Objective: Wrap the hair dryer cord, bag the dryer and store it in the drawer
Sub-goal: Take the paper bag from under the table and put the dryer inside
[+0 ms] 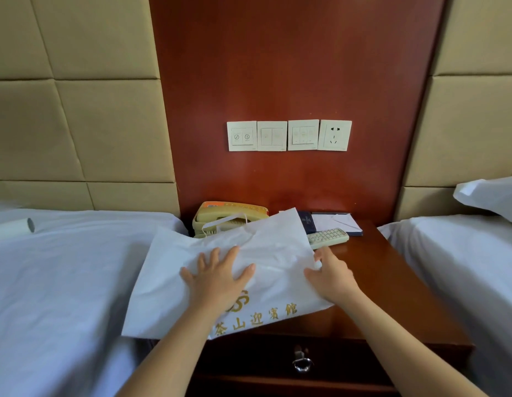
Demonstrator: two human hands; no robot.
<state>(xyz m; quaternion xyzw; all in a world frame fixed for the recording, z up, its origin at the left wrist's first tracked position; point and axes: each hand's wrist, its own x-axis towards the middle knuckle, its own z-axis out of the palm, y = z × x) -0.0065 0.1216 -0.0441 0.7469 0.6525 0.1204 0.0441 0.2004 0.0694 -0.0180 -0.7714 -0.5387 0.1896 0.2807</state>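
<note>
left grip (217, 277): flat on top of the bag, fingers spread and straight, palm pressing down, not curled round anything
right grip (330, 277): at the bag's right edge, thumb on top and fingers curled about the edge, so it's pinching the bag there
bag (272, 247): white and crinkly, with gold characters and a logo printed near its front end. It lies across the front left part of the desk. Its left side spills past the desk's left edge onto the left bed, and a front corner pokes out over the desk's front edge
hair dryer: can't see it anywhere (might be inside the bag, honestly can't tell)
desk (392, 282): reddish wood, bare along its right side
drawer (249, 365): under the desk's front edge, shut, with a shiny metal ring handle (302, 363) in the middle
phone (229, 216): beige, at the back left corner, with the bag's far end lying up against it
remote (329, 235): light grey, toward the back right, just beyond the right grip, its left end tucked under the bag's edge
folder (304, 222): dark blue, at the back edge behind the remote, with white paper (335, 222) on it
wall plates (289, 135): three white switch plates in a row above the desk, with a socket (335, 135) at the right end
left bed (62, 267): white sheet, with a white roll (12, 227) lying on it
right bed (463, 267): white sheet, with a pillow (492, 196) at its head
</note>
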